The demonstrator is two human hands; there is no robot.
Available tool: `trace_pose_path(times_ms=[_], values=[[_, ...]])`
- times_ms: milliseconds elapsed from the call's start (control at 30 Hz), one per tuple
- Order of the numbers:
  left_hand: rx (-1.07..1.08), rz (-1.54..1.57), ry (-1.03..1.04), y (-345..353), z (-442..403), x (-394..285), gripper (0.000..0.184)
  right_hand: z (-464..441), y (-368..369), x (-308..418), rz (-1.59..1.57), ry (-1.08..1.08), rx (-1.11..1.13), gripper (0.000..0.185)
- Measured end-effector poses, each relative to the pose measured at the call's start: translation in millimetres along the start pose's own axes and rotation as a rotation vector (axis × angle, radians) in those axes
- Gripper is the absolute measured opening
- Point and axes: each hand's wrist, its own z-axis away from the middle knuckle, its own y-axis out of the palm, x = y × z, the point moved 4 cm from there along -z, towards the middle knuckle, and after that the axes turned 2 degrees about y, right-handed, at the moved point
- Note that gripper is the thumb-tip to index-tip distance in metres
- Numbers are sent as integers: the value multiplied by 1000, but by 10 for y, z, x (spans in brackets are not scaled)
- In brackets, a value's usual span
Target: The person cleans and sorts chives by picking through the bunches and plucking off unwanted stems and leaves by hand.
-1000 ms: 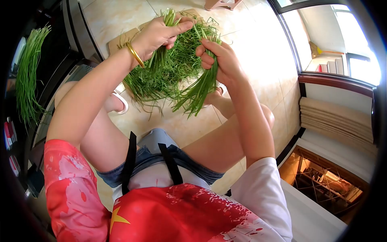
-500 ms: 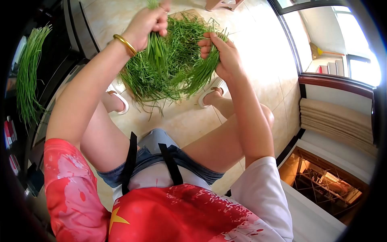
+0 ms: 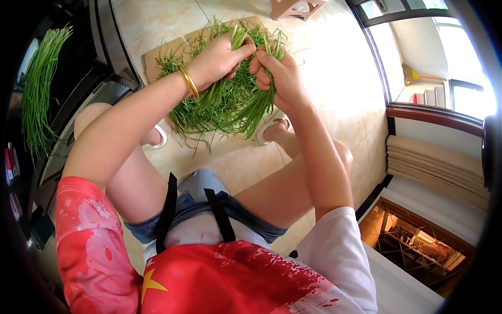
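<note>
My left hand (image 3: 220, 60), with a gold bangle at its wrist, is closed round a bunch of green chives (image 3: 238, 35); the cut ends poke up above the fist and the leaves hang below. Beside it, my right hand (image 3: 282, 78) grips another chive bunch (image 3: 260, 111), whose leaves trail down to the left. The fingertips of both hands come close together, and whether they pinch a single stalk between them is too small to tell. Under the hands lies a loose, tangled heap of chives (image 3: 191, 112) on flat cardboard (image 3: 155, 58).
A neat bundle of long chives (image 3: 42, 94) lies on the dark furniture at the left. A pale pink plastic stool (image 3: 298, 7) stands at the top. White shoes (image 3: 270, 127) flank the heap on the tiled floor (image 3: 246, 159). At the right is a glass door frame (image 3: 374, 57).
My left hand has moved right and down with its bunch, towards my right hand. My right hand has shifted slightly left, so the two now nearly meet.
</note>
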Motion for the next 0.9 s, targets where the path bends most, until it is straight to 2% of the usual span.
trace_pose_path(times_ms=[67, 167, 233, 300, 367, 433, 600, 700, 767, 833, 900], values=[[-97, 85, 47, 19, -28, -12, 23, 1, 13, 23, -2, 9, -18, 8], [-221, 216, 24, -323, -195, 38, 27, 48, 38, 43, -11, 12, -41, 8], [-192, 166, 59, -304, -149, -51, 33, 63, 38, 52, -12, 2, -40, 8], [-174, 148, -102, -165, -58, -28, 36, 67, 10, 54, 13, -9, -66, 9], [-183, 117, -117, -76, 24, -51, 38, 55, -11, 20, 40, -21, -62, 9], [-1, 129, -70, 6, 38, -35, 37, 45, 18, 6, 63, -37, -58, 10], [-61, 117, -75, -62, -24, 48, 39, 18, 123, 26, 119, -71, -32, 13], [-187, 72, -40, -115, -54, 58, 42, 10, 152, 29, 137, -63, -32, 16], [-417, 183, -18, -239, -59, 35, 47, 13, 177, 16, 158, -61, -35, 17], [-407, 215, -45, -289, -34, 1, 48, 14, 174, 11, 169, -86, -84, 18], [-180, 104, -130, -208, -17, 40, 44, 7, 130, -1, 197, -98, -91, 18]])
